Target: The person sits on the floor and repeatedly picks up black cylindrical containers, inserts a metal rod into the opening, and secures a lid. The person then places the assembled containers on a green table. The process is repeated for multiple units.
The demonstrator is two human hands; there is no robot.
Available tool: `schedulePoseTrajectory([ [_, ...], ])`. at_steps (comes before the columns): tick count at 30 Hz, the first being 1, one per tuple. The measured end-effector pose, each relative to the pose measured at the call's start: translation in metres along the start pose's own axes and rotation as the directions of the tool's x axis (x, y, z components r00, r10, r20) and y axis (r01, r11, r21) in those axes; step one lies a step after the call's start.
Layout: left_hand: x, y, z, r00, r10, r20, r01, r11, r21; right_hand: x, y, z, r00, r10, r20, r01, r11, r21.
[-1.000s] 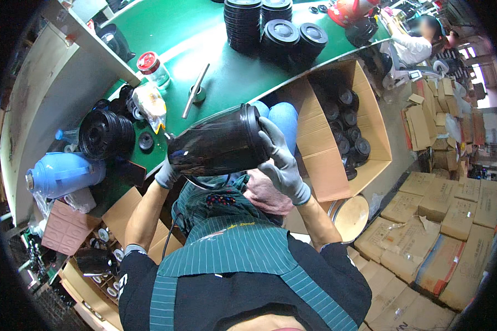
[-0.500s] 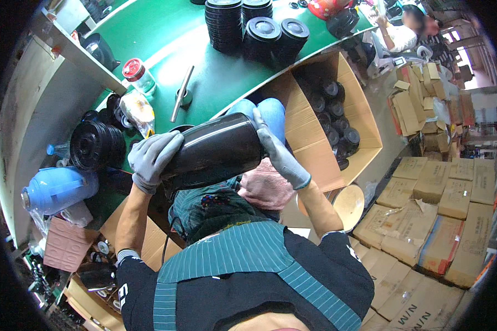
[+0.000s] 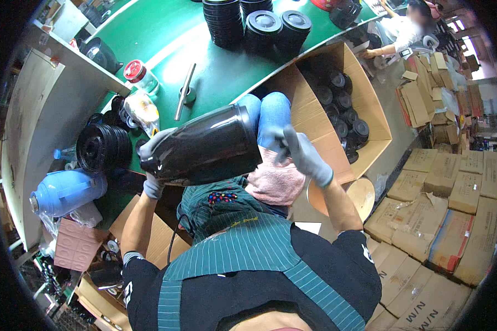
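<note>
A large glossy black vessel (image 3: 204,146), a tapered cylinder whose kind I cannot make out, lies sideways over my lap. My left hand (image 3: 153,179), in a grey glove, grips its narrower left end, with part of the fingers hidden behind it. My right hand (image 3: 310,161), also gloved in grey, is raised off to the right of the vessel's wide end. It holds nothing that I can see, and its fingers are apart, somewhat blurred. Beyond the vessel, a metal rod (image 3: 184,91) leans in a small holder on the green table (image 3: 226,71).
Stacks of black lids (image 3: 264,23) stand at the table's far side. A carton (image 3: 378,110) of black round parts is at right. On the left are a red-lidded jar (image 3: 141,76), stacked black discs (image 3: 96,148) and a blue jug (image 3: 69,193). A person (image 3: 406,27) sits far right.
My right hand has come off the vessel's wide end and moved right. The left hand has shifted round its end, and the vessel has turned slightly.
</note>
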State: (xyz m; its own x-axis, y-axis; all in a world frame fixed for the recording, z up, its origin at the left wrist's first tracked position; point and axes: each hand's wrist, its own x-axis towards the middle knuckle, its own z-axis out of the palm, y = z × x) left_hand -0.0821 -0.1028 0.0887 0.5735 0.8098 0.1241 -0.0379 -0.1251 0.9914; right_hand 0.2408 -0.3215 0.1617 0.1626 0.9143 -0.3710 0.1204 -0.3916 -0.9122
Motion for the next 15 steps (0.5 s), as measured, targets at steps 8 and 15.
schedulePoseTrajectory([
  [8,0.028,0.013,0.012,0.949,0.267,0.167,-0.313,0.849,0.426,0.029,0.005,0.038,0.744,-0.630,-0.222,0.615,0.776,-0.141],
  [15,0.032,0.033,0.005,0.963,0.127,0.236,-0.208,0.910,0.359,0.012,0.002,0.034,0.928,-0.365,-0.078,0.368,0.929,0.040],
])
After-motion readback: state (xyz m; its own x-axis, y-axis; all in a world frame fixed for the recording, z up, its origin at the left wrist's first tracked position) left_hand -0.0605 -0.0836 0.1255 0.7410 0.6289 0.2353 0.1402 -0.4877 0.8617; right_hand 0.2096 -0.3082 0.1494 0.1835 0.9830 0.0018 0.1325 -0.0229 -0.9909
